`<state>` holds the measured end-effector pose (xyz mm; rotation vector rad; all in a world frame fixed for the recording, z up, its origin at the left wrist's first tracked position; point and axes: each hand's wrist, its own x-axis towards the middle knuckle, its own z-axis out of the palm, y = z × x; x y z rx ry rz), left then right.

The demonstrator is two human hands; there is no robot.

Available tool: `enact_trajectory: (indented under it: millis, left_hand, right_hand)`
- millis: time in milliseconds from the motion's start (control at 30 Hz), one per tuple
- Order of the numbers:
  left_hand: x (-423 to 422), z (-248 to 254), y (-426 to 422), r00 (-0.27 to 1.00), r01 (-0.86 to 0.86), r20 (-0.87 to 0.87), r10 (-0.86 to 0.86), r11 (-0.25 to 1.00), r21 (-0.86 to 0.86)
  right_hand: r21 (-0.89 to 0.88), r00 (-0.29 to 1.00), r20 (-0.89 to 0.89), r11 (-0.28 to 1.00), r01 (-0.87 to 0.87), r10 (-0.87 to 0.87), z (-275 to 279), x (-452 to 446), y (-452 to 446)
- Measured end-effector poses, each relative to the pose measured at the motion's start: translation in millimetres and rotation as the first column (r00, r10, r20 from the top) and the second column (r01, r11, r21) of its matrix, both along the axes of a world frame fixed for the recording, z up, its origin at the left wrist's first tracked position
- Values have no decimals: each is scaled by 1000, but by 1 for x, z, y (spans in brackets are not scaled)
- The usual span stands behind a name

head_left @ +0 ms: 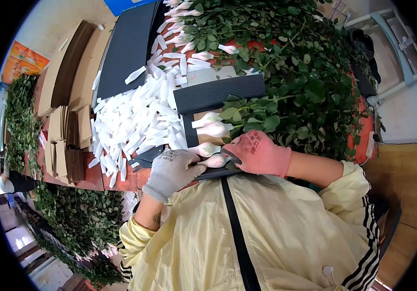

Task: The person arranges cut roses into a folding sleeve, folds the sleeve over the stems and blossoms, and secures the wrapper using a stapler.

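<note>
Rose buds in white foam net sleeves lie side by side before me; the lowest netted rose [214,161] is between my two hands. My left hand [169,173], in a grey glove, is closed with its thumb and fingers at the sleeve's white end. My right hand [254,153], in a pink glove, has its fingers curled at the stem end of the same rose; the stem is hidden under it. Just above lie another netted rose [205,149] and an upper netted rose [216,129]. Black corrugated cardboard [223,92] lies beyond them.
Loose white foam sleeves [138,119] are heaped to the left. Leafy rose stems [305,92] cover the right side of the red table [90,175]. Brown cardboard pieces [68,68] and a dark sheet [130,46] lie farther left. A metal-framed chair [395,43] stands at the right.
</note>
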<state>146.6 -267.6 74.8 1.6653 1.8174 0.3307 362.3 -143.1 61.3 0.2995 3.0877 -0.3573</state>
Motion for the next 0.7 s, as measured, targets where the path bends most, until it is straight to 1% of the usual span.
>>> enact_trajectory:
  millis: [67, 100, 167, 200, 267, 300, 333, 367, 433, 500, 567, 600, 633, 667, 700]
  left_hand:
    - [-1, -4, 2, 997, 69, -40, -67, 995, 72]
    - [-4, -12, 3, 997, 72, -38, -70, 995, 67]
    - [-17, -27, 6, 964, 230, 79, -254, 944, 237]
    - [-20, -24, 7, 955, 256, 86, -283, 937, 236]
    - [-21, -23, 6, 951, 263, 109, -290, 943, 206]
    - [-21, -23, 5, 949, 258, 137, -284, 949, 179]
    - [-21, -25, 4, 944, 243, 165, -285, 941, 234]
    - [-22, -28, 3, 939, 259, 167, -300, 939, 228]
    - [-24, -32, 1, 927, 205, 252, -277, 938, 279]
    - [-29, -31, -2, 929, 218, 236, -285, 937, 272]
    - [-38, -28, -6, 931, 233, 217, -294, 935, 267]
    - [-47, -26, -11, 948, 218, 184, -261, 950, 223]
    - [-59, -23, -16, 962, 202, 147, -230, 962, 181]
    - [-86, -26, -29, 992, 86, 88, -92, 994, 65]
    - [-109, -28, -44, 999, -42, 11, 43, 998, -43]
  right_hand:
    - [17, 999, -18, 999, -31, 32, -2, 1, 0]
    - [12, 999, -17, 1000, -28, 29, -2, 2, -2]
    - [38, 998, 61, 999, -7, 5, 1, -1, -3]
    - [36, 998, 56, 999, 1, -3, 1, -4, -3]
    - [76, 987, 162, 997, -8, -4, 0, -7, -3]
    - [75, 987, 158, 997, 10, -22, -1, -7, -3]
    - [60, 994, 109, 998, 0, -7, -5, -6, -3]
    - [45, 998, 62, 999, -13, 10, -7, -4, -4]
    - [54, 999, 40, 999, -5, 2, -7, -4, -4]
    - [59, 1000, 14, 998, 8, -9, -8, -3, -5]
    - [56, 1000, -3, 998, -17, 17, -8, -2, -5]
    - [50, 1000, -8, 999, -3, 3, -8, -3, -4]
    - [-4, 999, 32, 1000, 2, -2, -8, -4, -3]
    - [-56, 997, 72, 998, 7, -3, -9, -4, -2]
    - [-62, 998, 66, 998, 21, -17, -11, -2, -2]
